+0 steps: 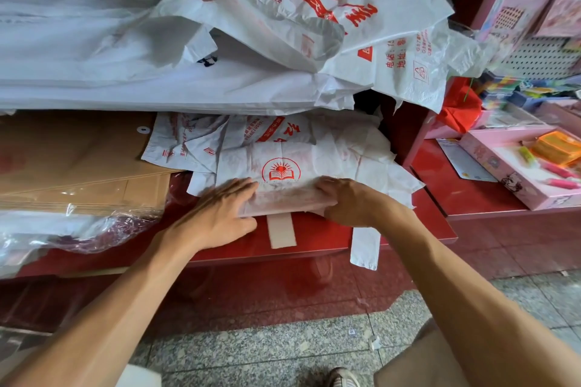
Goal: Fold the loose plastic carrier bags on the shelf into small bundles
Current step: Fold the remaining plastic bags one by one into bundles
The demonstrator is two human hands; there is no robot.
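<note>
A white plastic carrier bag (283,177) with a red sun-and-book logo lies flattened on the red shelf (317,239). Its near edge is folded up into a thick strip. My left hand (220,214) presses flat on the left end of that fold, fingers spread. My right hand (349,201) grips the right end, thumb under and fingers over the fold. One handle strip (364,248) hangs over the shelf's front edge. More loose white bags with red print (361,25) are heaped on the level above, and others (195,141) lie behind the one I hold.
Brown paper envelopes (78,160) in clear wrap are stacked at the left. A pale label (281,229) is stuck on the shelf in front of the bag. A pink box of stationery (522,166) stands on the right counter. Below is a grey speckled floor (283,349).
</note>
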